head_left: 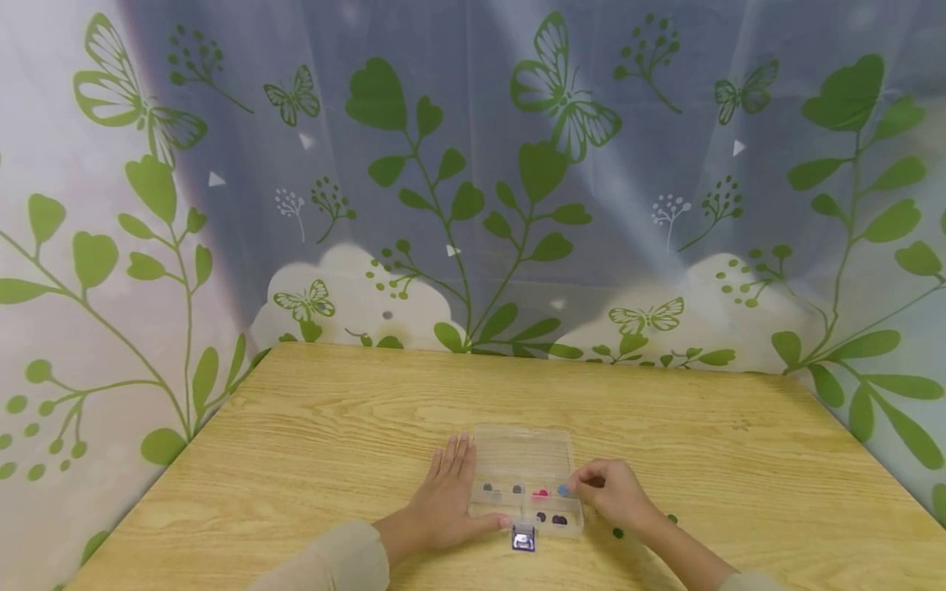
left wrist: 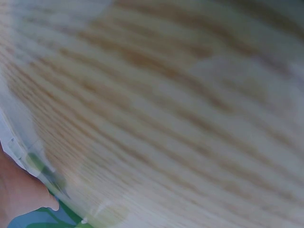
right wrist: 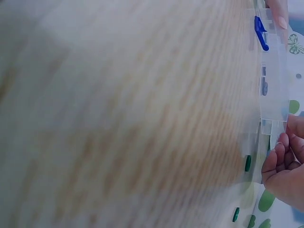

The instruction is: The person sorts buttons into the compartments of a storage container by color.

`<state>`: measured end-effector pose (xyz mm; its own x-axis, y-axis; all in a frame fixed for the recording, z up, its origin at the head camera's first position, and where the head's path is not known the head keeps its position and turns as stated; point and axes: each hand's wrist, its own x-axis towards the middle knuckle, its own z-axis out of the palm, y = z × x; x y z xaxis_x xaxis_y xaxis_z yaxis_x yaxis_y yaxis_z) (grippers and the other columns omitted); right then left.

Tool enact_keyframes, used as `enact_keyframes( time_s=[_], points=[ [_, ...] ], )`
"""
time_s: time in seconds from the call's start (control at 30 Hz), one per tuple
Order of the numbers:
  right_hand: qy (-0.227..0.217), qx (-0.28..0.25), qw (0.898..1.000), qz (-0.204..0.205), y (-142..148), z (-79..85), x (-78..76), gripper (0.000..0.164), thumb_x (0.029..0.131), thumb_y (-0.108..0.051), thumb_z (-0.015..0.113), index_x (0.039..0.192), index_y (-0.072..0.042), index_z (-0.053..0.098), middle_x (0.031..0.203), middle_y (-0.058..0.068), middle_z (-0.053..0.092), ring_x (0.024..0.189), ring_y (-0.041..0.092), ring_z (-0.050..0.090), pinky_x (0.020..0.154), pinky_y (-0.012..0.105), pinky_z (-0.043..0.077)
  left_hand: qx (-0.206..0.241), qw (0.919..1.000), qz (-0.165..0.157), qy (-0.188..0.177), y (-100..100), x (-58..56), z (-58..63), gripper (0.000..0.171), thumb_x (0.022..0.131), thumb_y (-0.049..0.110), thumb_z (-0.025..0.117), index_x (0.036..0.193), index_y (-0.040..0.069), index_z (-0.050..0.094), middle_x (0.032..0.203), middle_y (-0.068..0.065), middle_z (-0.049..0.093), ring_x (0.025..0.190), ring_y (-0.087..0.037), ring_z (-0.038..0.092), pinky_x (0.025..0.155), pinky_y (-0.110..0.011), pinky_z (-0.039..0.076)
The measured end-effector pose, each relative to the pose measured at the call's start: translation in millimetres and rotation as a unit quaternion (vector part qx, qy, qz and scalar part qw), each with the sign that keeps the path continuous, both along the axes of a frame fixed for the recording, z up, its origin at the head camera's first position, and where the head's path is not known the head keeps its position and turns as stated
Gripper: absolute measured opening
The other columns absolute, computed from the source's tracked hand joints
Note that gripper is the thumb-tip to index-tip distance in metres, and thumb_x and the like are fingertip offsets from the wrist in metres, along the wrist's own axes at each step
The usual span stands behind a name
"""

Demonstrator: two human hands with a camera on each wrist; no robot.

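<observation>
A clear plastic compartment box (head_left: 497, 510) lies on the table with its lid (head_left: 522, 450) tipped back. My left hand (head_left: 446, 502) rests along its left side, fingers straight, thumb at the front edge. At the back right compartment, my right hand (head_left: 615, 494) pinches a small round blue piece (head_left: 563, 490). Red pieces (head_left: 541, 493) lie in that compartment, dark purple ones (head_left: 559, 520) in front of it, grey ones (head_left: 488, 488) at the back left. In the right wrist view, the right hand's curled fingers (right wrist: 280, 156) are beside the box's end; the blue piece is hidden there.
A purple-blue latch (head_left: 523, 538) projects from the box's front. Two small green pieces (head_left: 617, 533) lie on the wooden table (head_left: 355, 402) near the right forearm. A leaf-patterned curtain (head_left: 473, 164) hangs behind the table. The left wrist view shows mostly blurred wood grain.
</observation>
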<state>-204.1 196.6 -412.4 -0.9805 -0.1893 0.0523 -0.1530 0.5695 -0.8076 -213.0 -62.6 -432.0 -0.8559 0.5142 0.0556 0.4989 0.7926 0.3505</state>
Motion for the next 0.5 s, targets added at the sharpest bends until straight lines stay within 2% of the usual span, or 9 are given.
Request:
enact_keyframes(
  time_s=[0.23, 0.5],
  points=[
    [0.023, 0.019, 0.999, 0.033, 2.2, 0.9, -1.7, 0.009, 0.083, -0.006, 0.066, 0.080, 0.002, 0.069, 0.083, 0.006, 0.066, 0.072, 0.005, 0.053, 0.062, 0.016, 0.048, -0.004, 1.0000, 0.001, 0.004, -0.1, -1.0, -1.9, 0.107, 0.081, 0.072, 0.043, 0.146, -0.007, 0.010, 0.153, -0.025, 0.004, 0.143, -0.038, 0.003, 0.117, -0.049, 0.007],
    [0.010, 0.016, 0.999, 0.039, 4.2, 2.0, -0.7, 0.011, 0.083, -0.009, 0.066, 0.083, 0.001, 0.069, 0.084, 0.006, 0.065, 0.075, 0.008, 0.055, 0.063, 0.017, 0.048, -0.005, 1.0000, 0.001, 0.006, 0.5, -1.2, -2.7, 0.107, 0.082, 0.071, 0.044, 0.145, -0.007, 0.010, 0.153, -0.026, 0.005, 0.143, -0.039, 0.003, 0.117, -0.049, 0.008]
  ],
)
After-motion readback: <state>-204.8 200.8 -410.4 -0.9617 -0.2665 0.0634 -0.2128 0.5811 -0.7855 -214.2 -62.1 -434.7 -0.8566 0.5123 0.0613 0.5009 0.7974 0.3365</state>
